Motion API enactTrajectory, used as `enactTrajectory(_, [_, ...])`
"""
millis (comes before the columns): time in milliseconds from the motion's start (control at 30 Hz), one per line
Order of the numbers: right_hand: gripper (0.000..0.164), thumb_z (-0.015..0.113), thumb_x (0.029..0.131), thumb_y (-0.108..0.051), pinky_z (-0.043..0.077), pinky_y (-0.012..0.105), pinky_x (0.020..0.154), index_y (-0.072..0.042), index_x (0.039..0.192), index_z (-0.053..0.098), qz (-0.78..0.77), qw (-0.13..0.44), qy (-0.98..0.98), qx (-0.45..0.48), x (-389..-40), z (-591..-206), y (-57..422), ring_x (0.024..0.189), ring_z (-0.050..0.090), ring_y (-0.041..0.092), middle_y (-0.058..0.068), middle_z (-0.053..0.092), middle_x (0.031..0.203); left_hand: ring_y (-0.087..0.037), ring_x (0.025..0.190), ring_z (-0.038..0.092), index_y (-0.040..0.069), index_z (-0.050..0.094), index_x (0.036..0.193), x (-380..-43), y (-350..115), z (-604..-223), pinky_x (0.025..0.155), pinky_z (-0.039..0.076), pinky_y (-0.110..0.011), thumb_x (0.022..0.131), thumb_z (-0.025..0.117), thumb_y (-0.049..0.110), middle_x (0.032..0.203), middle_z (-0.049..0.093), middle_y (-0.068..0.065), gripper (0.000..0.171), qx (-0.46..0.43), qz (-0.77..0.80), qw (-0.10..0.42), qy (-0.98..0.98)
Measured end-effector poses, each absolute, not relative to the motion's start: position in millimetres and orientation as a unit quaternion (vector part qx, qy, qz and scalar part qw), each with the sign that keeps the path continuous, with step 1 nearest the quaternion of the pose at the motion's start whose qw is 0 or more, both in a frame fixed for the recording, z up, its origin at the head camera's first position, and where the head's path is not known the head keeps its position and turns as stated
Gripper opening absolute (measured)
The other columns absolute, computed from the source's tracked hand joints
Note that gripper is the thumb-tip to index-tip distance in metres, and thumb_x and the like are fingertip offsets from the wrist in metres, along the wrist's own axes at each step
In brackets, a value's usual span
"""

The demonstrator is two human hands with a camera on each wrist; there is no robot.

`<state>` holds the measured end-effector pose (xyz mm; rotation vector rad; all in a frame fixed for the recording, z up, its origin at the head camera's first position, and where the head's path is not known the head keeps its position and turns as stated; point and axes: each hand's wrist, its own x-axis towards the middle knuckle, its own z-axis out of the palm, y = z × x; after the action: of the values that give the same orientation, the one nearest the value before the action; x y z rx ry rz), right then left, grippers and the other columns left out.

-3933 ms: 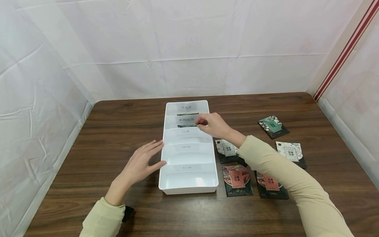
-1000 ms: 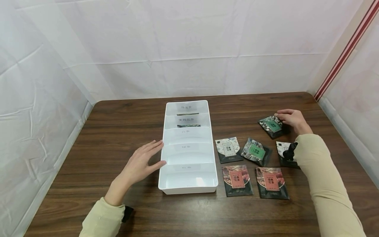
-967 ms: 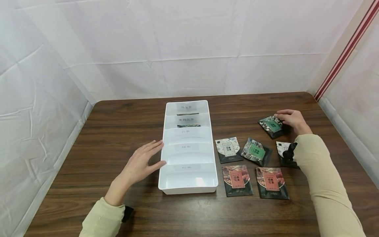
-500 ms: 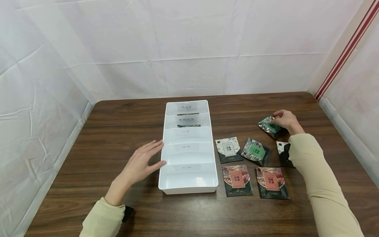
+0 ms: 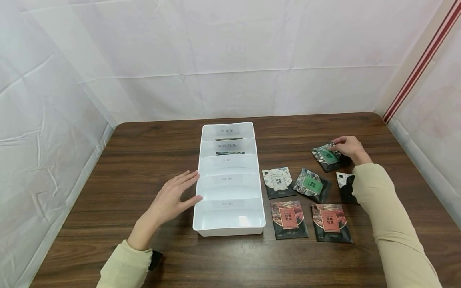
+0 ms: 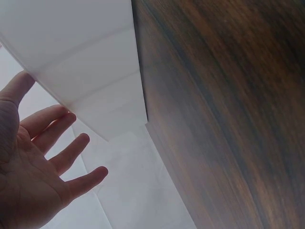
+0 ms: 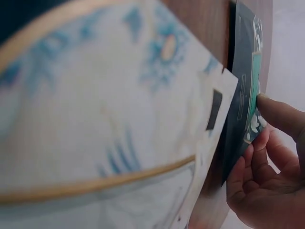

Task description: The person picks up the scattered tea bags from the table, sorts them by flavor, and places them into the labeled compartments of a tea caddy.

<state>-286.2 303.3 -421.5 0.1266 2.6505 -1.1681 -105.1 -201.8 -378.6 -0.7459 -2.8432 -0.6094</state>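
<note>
My left hand [image 5: 171,202] has its fingers spread and nearly straight, with thumb and fingertips touching the left rim of a white divided box [image 5: 230,231]. In the left wrist view, thumb and fingertips meet the edge of the box wall [image 6: 95,62]. At the far right, my right hand [image 5: 348,147] pinches a dark tea sachet [image 5: 325,156] with a green label and white flowers. The right wrist view shows the thumb on the sachet's face [image 7: 255,90] and the other fingers at its back edge. Thin sachet tops [image 5: 230,153] show in the box's two rearmost compartments, under paper labels.
Right of the box lie two red-label sachets [image 5: 289,220], a white-label sachet [image 5: 278,182] and another green-label sachet [image 5: 312,185]. A second white-label sachet [image 5: 344,180] is partly hidden by the right sleeve. White sheeting [image 5: 230,60] surrounds the wooden table [image 5: 155,148].
My right hand has let go of a sachet in the second compartment and moved right to the green-label sachet. It now pinches it, and that sachet has turned slightly. My left hand stays put.
</note>
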Motion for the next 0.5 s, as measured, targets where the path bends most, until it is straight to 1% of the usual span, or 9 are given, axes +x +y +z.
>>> enactTrajectory(133, [0.042, 0.055, 0.086, -0.022, 0.033, 0.049, 0.086, 0.009, 0.115, 0.049, -0.422, 0.111, 0.899, 0.036, -285.7, -423.3, 306.2, 0.104, 0.039, 0.038, 0.028, 0.04, 0.119, -0.031, 0.12, 0.035, -0.001, 0.048, 0.125, -104.5, -201.6, -378.7, 0.093, 0.028, -0.051, 0.079, 0.066, 0.03, 0.13, 0.044, -0.012, 0.059, -0.25, -0.205, 0.075, -0.943])
enactTrajectory(267, [0.041, 0.056, 0.087, -0.022, 0.037, 0.041, 0.081, 0.009, 0.113, 0.05, -0.449, 0.104, 0.887, 0.033, -286.1, -425.1, 310.3, 0.099, 0.042, 0.03, 0.024, 0.044, 0.116, -0.032, 0.12, 0.035, -0.002, 0.048, 0.125, -104.9, -201.7, -378.9, 0.093, 0.028, -0.051, 0.078, 0.067, 0.031, 0.129, 0.044, -0.013, 0.06, -0.25, -0.206, 0.074, -0.943])
enactTrajectory(400, [0.037, 0.058, 0.086, -0.024, 0.041, 0.03, 0.072, 0.006, 0.108, 0.054, -0.47, 0.092, 0.877, 0.029, -286.8, -425.2, 314.5, 0.087, 0.046, 0.016, 0.01, 0.052, 0.103, -0.032, 0.12, 0.035, -0.001, 0.047, 0.126, -105.4, -201.9, -379.1, 0.094, 0.027, -0.051, 0.079, 0.066, 0.031, 0.129, 0.044, -0.014, 0.06, -0.248, -0.205, 0.07, -0.944])
enactTrajectory(500, [0.038, 0.058, 0.086, -0.026, 0.044, 0.025, 0.07, 0.005, 0.108, 0.055, -0.492, 0.089, 0.866, 0.018, -286.7, -423.7, 315.7, 0.081, 0.049, 0.007, 0.001, 0.053, 0.096, -0.032, 0.12, 0.035, -0.001, 0.047, 0.126, -105.1, -201.8, -378.7, 0.093, 0.028, -0.051, 0.079, 0.066, 0.031, 0.129, 0.044, -0.013, 0.06, -0.248, -0.203, 0.07, -0.945])
